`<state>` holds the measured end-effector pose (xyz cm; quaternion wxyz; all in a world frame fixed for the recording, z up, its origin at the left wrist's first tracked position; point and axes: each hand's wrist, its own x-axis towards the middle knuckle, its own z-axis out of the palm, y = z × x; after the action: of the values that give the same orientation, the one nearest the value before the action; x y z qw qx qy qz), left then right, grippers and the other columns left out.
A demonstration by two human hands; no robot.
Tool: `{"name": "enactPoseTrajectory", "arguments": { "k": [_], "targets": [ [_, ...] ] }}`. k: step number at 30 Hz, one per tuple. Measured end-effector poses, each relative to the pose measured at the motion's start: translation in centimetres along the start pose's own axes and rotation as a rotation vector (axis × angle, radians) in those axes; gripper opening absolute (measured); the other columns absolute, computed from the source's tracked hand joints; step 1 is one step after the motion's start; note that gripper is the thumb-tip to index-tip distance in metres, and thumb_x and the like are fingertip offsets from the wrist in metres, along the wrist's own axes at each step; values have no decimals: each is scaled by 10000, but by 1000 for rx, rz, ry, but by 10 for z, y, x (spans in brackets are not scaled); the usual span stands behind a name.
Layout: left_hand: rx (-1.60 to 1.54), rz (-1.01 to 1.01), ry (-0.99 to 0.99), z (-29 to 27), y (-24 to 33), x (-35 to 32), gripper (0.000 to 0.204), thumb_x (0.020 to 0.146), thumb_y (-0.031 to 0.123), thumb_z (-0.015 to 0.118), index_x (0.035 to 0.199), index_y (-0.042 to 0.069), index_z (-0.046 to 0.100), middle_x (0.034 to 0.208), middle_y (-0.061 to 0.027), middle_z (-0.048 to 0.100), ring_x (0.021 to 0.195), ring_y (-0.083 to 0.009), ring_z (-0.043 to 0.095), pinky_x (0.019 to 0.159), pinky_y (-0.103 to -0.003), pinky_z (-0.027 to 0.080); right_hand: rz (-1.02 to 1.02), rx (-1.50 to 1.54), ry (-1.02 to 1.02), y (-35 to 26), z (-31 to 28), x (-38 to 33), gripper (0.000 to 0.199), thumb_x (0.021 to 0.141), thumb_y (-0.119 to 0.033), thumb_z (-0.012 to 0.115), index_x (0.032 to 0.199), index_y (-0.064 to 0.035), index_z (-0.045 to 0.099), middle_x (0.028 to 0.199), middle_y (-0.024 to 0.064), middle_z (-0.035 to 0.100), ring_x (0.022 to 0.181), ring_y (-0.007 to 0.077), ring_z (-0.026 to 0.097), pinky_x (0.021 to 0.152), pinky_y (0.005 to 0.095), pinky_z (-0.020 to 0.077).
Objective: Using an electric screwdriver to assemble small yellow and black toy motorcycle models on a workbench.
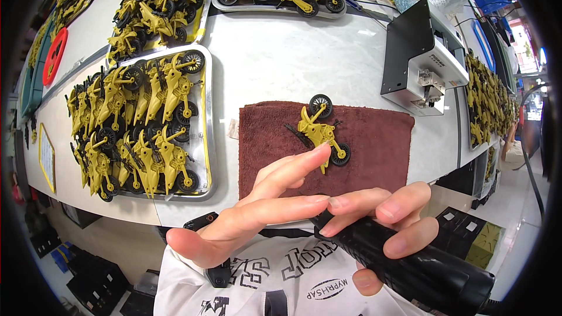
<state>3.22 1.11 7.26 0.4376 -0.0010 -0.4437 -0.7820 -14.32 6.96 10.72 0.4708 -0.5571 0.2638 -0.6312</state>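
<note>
A toy motorcycle (318, 133), olive-yellow with black wheels, lies on a brown towel (266, 140) just beyond the left grip (246, 219). The left index fingertip overlaps its lower part in the view; whether they touch, I cannot tell. The left grip holds nothing: its fingers stretch forward and to the right, with the thumb spread well away to the left. Its middle fingertip meets or overlaps the index fingertip of the right grip (404, 219). The right grip is clamped around a black cylindrical tool (410, 257), with fingers over the top and the thumb below; the tool's thick end runs down and to the right of that grip.

The towel spreads out beyond both grips on a pale table (293, 52). To the left of the left grip, a metal-rimmed tray (209, 117) carries rows of similar motorcycles (170, 96). Farther beyond the grips, at the table's far side, another tray (281, 10) bears more of them. Beyond the right grip and to its right stands a black-and-white machine (430, 64). Below both grips is a white shirt (281, 275) with dark lettering.
</note>
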Motion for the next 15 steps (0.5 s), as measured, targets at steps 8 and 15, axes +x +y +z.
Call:
{"name": "enactPoseTrajectory", "arguments": {
  "k": [8,15],
  "targets": [
    [121,23,85,2,-3,0,1009,769,774,-37,1296,95,491,1392,-422,77,1372,-430,40,1070,-474,111,58,49,-32,-4,-5,3,453,714,58,707,1061,-61,441,1205,126,331,1084,455,509,795,441,571],
    [546,106,85,-14,-5,2,981,775,763,-40,1160,136,608,1330,-423,268,1338,-435,166,1061,-523,79,108,23,14,-9,-4,1,451,729,47,702,1079,-66,441,1212,140,323,1074,451,524,850,437,546]
  ]
}}
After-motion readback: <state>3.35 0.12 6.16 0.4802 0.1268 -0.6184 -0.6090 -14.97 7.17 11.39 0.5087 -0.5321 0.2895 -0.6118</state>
